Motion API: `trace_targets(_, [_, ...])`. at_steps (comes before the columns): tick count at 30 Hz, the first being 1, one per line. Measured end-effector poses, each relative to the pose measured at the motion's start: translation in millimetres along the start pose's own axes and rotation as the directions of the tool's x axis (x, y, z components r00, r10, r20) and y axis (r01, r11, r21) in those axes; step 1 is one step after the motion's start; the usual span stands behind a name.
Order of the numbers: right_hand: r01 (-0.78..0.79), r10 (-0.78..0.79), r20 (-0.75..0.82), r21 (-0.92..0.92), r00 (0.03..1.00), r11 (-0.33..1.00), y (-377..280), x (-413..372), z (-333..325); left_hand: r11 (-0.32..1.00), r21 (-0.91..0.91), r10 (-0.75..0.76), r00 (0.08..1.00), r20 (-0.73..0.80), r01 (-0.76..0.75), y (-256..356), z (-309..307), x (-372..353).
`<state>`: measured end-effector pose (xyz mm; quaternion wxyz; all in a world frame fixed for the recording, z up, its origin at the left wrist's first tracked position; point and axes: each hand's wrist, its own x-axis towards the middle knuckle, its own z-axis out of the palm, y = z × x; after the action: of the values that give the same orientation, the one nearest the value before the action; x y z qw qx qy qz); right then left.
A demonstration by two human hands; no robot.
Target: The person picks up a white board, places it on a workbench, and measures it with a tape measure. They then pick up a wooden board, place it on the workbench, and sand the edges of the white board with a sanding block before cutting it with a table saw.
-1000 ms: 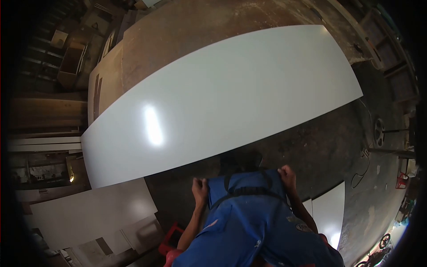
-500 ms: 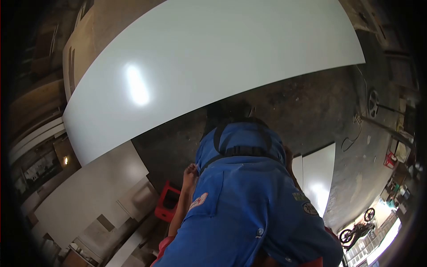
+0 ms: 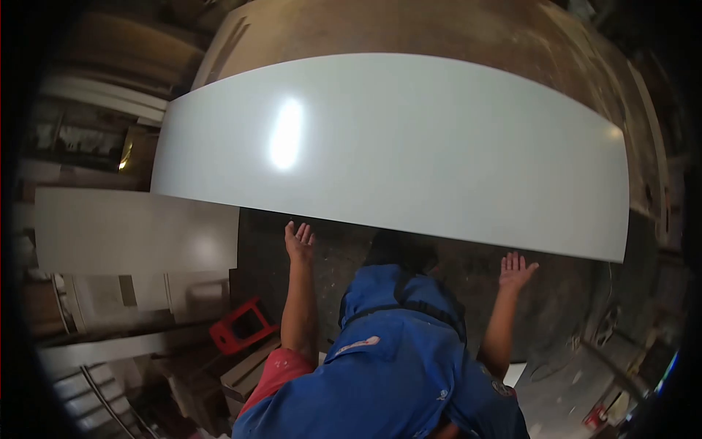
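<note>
- Ten o'clock: a pale board [image 3: 139, 233], reaching to the panel's near edge.
- Nine: a red plastic stool [image 3: 221, 337].
- Eleven: my left hand [image 3: 300, 245], empty, fingers loose, palm up near that edge, as if to support from below.
- Twelve: the white panel [image 3: 409, 154], smooth, glossy, lamp-streaked, over a brown board [image 3: 409, 29], likely for support.
- Two: my right hand [image 3: 515, 273], empty, fingers spread, matching, perhaps for balance.
</note>
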<state>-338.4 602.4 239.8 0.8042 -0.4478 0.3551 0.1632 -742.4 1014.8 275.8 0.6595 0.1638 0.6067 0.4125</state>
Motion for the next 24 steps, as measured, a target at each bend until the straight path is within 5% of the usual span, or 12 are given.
trace_targets(4, [-0.01, 0.01, 0.021, 0.003, 1.0, 1.0, -8, 35, 33, 0.995, -0.024, 0.097, 0.987, -0.127, -0.1, 42, 6, 47])
trace_targets(5, [0.001, -0.005, -0.085, -0.046, 0.996, 0.999, -8, 35, 43, 0.992, -0.065, 0.099, 0.98, -0.175, -0.112, 50, 8, 60])
trace_targets(8, [0.05, -0.055, 0.239, 0.026, 0.969, 0.998, 4, 59, 35, 0.981, -0.118, 0.129, 0.974, -0.184, -0.152, 72, 5, 86])
trace_targets(11, [0.054, -0.056, 0.084, 0.025, 0.995, 0.998, 4, 29, 63, 0.952, -0.292, 0.014, 0.964, -0.264, -0.094, 81, -17, 138])
trace_targets(14, [0.04, -0.042, 0.034, 0.045, 0.999, 0.998, 11, 45, 75, 0.955, -0.21, 0.141, 0.944, -0.299, -0.209, 89, -24, 158])
trace_targets(17, [0.162, -0.17, -0.254, -0.05, 0.952, 0.985, 15, 33, 92, 0.947, -0.218, 0.189, 0.958, -0.218, -0.236, 101, -18, 165])
trace_targets(19, [0.043, -0.237, -0.626, -0.309, 0.743, 0.95, 15, 21, 110, 0.96, -0.183, 0.15, 0.943, -0.297, -0.211, 118, 10, 145])
trace_targets(20, [0.048, -0.231, -0.641, -0.29, 0.732, 0.956, 12, 24, 104, 0.969, -0.155, 0.119, 0.912, -0.393, -0.193, 123, 21, 138])
trace_targets(24, [0.13, -0.287, -0.615, -0.288, 0.734, 0.949, -2, 28, 84, 0.937, -0.249, 0.164, 0.937, -0.307, -0.246, 114, 11, 133])
